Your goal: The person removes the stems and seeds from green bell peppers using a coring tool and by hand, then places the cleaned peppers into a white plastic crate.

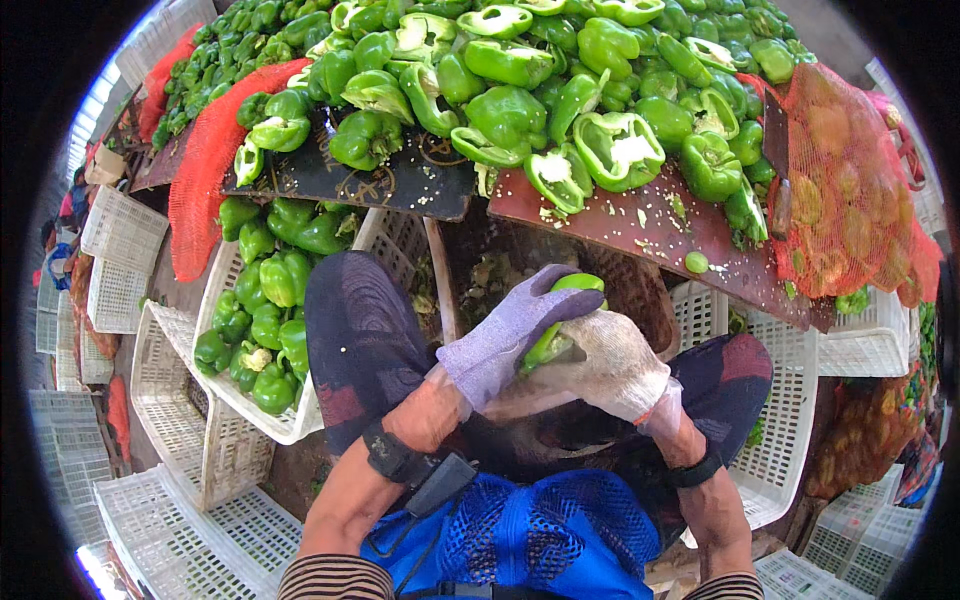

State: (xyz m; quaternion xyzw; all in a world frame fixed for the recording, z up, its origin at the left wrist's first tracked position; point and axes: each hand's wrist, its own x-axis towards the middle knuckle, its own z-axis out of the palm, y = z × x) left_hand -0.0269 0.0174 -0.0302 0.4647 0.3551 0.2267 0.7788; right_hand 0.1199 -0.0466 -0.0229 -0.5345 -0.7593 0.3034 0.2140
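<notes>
My left hand (517, 322), in a purple knit glove, is closed around a green bell pepper (541, 346). Its green skin shows above my fingers and below my palm. My right hand (619, 356), in a soiled white glove, presses against the same pepper from the other side. Whether a small tool sits inside the right glove is hidden. Both hands are above my lap, between my knees, over a dark container (495, 259) with vegetable scraps. Just beyond them, halved bell peppers (619, 154) with pale cores lie on a reddish-brown board (600, 217) scattered with seeds.
A large heap of green peppers (517, 60) rises ahead, partly on a black board (330, 176). A cleaver (780, 165) rests at the right beside a red mesh sack (840, 187). Left of my knee, a white plastic crate (300, 427) holds whole peppers. More crates (187, 525) stand around.
</notes>
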